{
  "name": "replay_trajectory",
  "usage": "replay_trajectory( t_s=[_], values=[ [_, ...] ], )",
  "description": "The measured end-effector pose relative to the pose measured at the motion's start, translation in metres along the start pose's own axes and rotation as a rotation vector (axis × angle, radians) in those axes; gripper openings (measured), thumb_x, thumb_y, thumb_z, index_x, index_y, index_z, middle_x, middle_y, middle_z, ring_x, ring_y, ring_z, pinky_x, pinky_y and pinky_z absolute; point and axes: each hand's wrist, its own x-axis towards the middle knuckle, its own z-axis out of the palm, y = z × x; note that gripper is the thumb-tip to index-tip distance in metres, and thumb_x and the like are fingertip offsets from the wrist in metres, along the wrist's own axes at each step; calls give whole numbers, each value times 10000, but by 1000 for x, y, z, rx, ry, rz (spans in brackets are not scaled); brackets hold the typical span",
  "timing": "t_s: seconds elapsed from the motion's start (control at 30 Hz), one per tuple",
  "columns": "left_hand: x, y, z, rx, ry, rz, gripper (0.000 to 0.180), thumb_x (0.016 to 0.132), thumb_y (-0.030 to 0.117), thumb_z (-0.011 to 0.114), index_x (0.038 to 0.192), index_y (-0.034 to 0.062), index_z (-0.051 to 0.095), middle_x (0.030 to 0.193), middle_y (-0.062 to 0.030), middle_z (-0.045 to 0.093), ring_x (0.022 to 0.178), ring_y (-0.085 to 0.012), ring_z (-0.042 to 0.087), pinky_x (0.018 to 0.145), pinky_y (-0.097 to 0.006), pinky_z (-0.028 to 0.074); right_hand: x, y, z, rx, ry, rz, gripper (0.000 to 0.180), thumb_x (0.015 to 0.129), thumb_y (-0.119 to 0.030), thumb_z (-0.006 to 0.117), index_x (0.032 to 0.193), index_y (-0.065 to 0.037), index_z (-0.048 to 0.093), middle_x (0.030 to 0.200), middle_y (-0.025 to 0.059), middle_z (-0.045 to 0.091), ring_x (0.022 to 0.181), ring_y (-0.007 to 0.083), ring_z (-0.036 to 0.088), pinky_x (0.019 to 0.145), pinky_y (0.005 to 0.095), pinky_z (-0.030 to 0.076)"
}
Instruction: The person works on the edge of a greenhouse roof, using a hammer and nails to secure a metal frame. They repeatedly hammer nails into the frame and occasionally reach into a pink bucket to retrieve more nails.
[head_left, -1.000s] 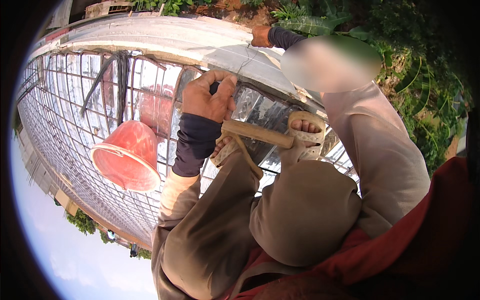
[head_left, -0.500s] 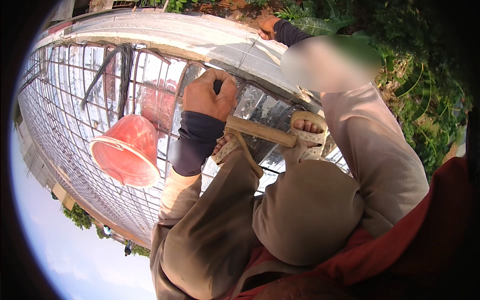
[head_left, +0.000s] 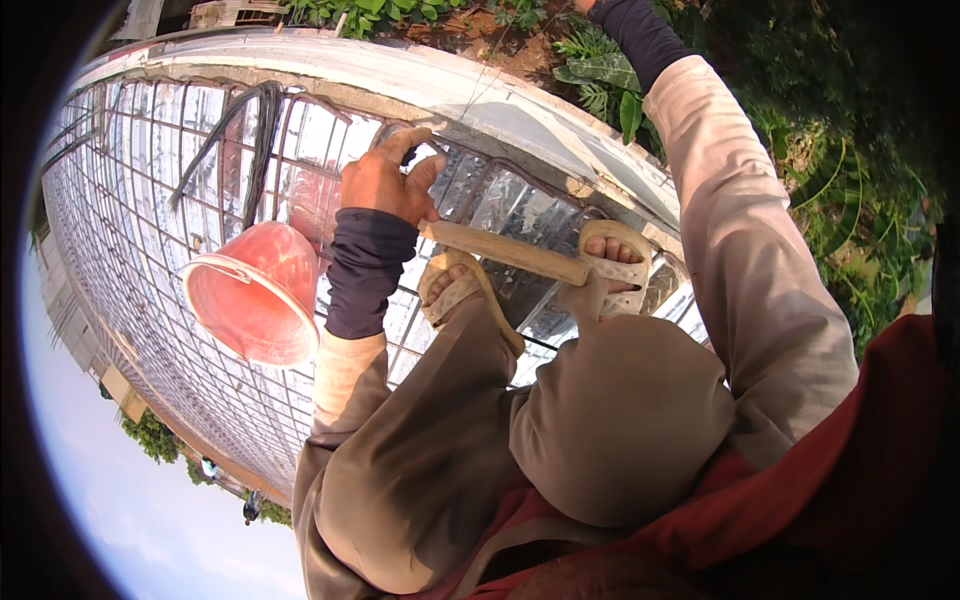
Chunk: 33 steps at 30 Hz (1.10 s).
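Note:
My left hand [head_left: 388,180] hovers above the rebar grid near the concrete edge, its thumb and forefinger curved with a gap between the tips. Nothing can be made out in it. My right hand [head_left: 584,5] is at the top edge, mostly cut off, so its fingers do not show. A thin dark line, like wire or string [head_left: 487,75], runs across the concrete edge between the hands; its ends are unclear. Just below my left hand a wooden stick [head_left: 515,252] lies slantwise above my sandalled feet.
A tilted red bucket [head_left: 265,290] sits on the rebar grid [head_left: 150,220] over shiny sheeting, left of my left arm. Beyond it lies a bundle of dark wires [head_left: 262,150]. The pale concrete ledge [head_left: 400,75] curves along the far side; plants [head_left: 600,75] grow below it.
My right arm has stretched up and away, taking the hand almost out of view. My left hand has shifted slightly left, its thumb and forefinger parting. More of the stick's left end shows.

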Motion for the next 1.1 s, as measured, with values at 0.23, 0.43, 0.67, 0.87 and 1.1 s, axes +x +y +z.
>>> replay_trajectory(
  t_s=[0.23,0.43,0.67,0.87,1.1],
  values=[
    [-10,-28,-14,202,-10,16,285,924,146,704,1193,53,721,809,-176,746,733,-319,752,728,-404,587,-29,-86,8,-838,-328,-473,127,945,-205,673,865,-107,687,671,-21,588,482,84,478,417,276,343],
    [-23,-42,-19,117,100,170,223,918,150,630,1083,69,757,809,-184,733,755,-344,732,725,-427,566,-17,-108,24,-748,-447,-316,175,949,-239,708,850,-97,681,661,-6,582,485,107,483,427,290,359],
    [-35,-57,-26,123,141,131,176,923,135,593,1011,73,732,817,-149,730,738,-344,719,696,-408,555,-47,-54,29,-1131,-316,-706,208,937,-221,700,791,-73,706,711,40,648,581,168,575,545,333,469],
    [-42,-92,-55,201,293,126,187,922,100,572,996,58,738,865,-131,749,747,-282,729,701,-367,557,-84,-133,43,-1260,-765,-710,116,938,-184,685,881,-88,715,692,-28,594,646,78,548,581,283,492],
    [-37,-77,-35,4,226,-25,186,923,122,596,990,40,748,709,-106,712,635,-194,694,643,-338,538,-91,-56,54,-329,-396,59,134,1012,-108,530,930,-82,634,672,4,535,493,106,449,404,271,382]
  ],
)
